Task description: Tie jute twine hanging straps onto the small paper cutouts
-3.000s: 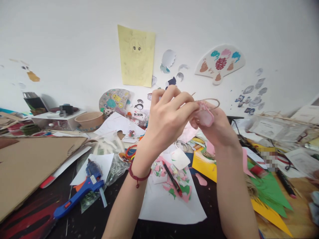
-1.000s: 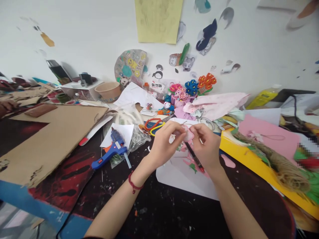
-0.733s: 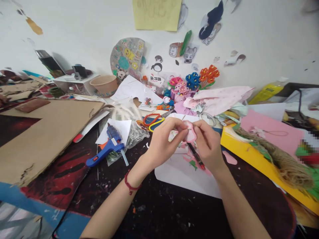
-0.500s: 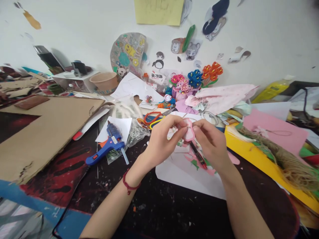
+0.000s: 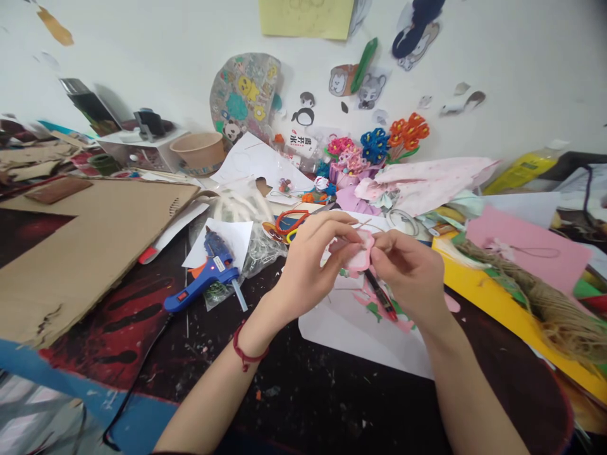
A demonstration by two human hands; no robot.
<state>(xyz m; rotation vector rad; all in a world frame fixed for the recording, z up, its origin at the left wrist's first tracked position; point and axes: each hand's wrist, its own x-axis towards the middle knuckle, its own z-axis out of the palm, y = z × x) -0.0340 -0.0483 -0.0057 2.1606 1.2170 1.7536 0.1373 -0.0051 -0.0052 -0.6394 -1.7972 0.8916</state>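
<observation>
Between my two hands, above the white paper (image 5: 341,332), is a small pink-and-white cutout (image 5: 361,258). My left hand (image 5: 318,256) pinches its left side between thumb and fingers. On the other side, my right hand (image 5: 408,273) grips its right edge with thumb and forefinger. My fingers cover parts of the piece. Just below lies a black and red pen (image 5: 380,297) among pink and green paper scraps (image 5: 403,324). Red-handled scissors (image 5: 290,221) rest behind my left hand, partly hidden by it.
A blue glue gun (image 5: 203,284) with its cord lies to the left, beside cardboard (image 5: 102,237). At right are a yellow sheet (image 5: 478,287), pink paper (image 5: 526,243) and a twine bundle (image 5: 535,297). Craft flowers (image 5: 374,145) stand at the back near the wall.
The cutout has turned and tilted between my fingers. My right hand has shifted slightly to the right and my left fingers now spread further over the piece. The view has moved a little.
</observation>
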